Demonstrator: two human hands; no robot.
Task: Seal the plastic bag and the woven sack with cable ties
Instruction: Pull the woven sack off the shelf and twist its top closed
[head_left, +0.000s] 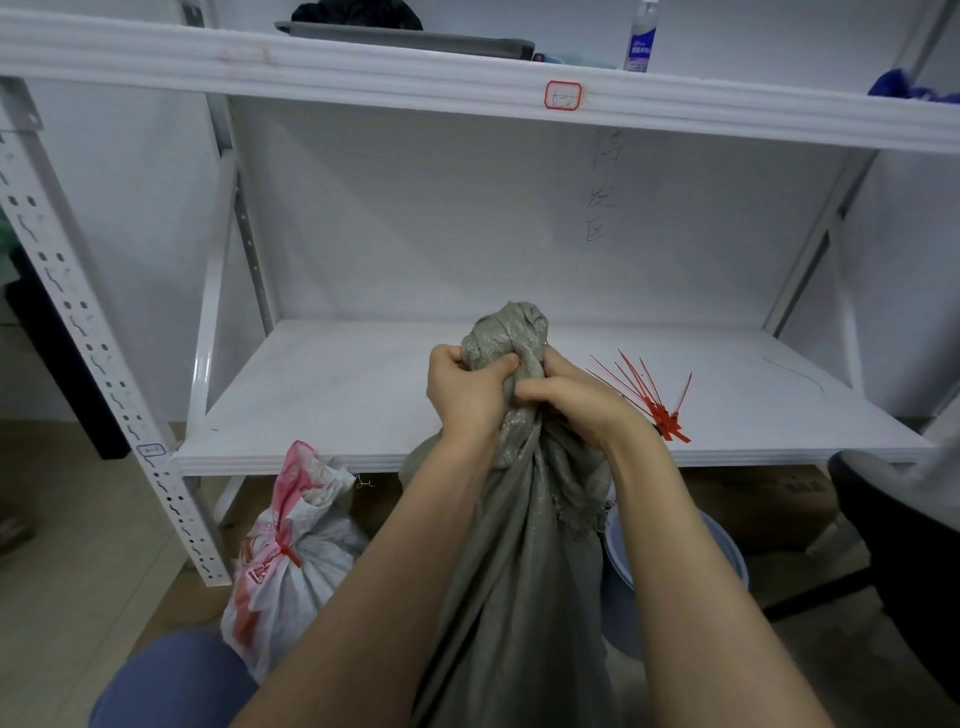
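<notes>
A grey-green woven sack (519, 561) stands upright in front of me, its mouth bunched into a twisted neck (511, 332). My left hand (465, 395) grips the neck from the left, thumb pressed into the cloth. My right hand (576, 405) clamps the neck from the right, just below the left thumb. A white plastic bag with red print (291, 545) sits on the floor to the left, its neck cinched by a red tie (285, 545). Several loose red cable ties (654, 400) lie fanned on the shelf board, right of my right hand.
A white metal rack surrounds the work: a lower shelf board (337, 395), an upper shelf (363, 73) with a grey tray and a bottle (640, 36). Its perforated post (93, 338) stands left. A blue basin (727, 551) and cardboard boxes sit under the shelf. My blue-trousered knee (171, 680) is at bottom left.
</notes>
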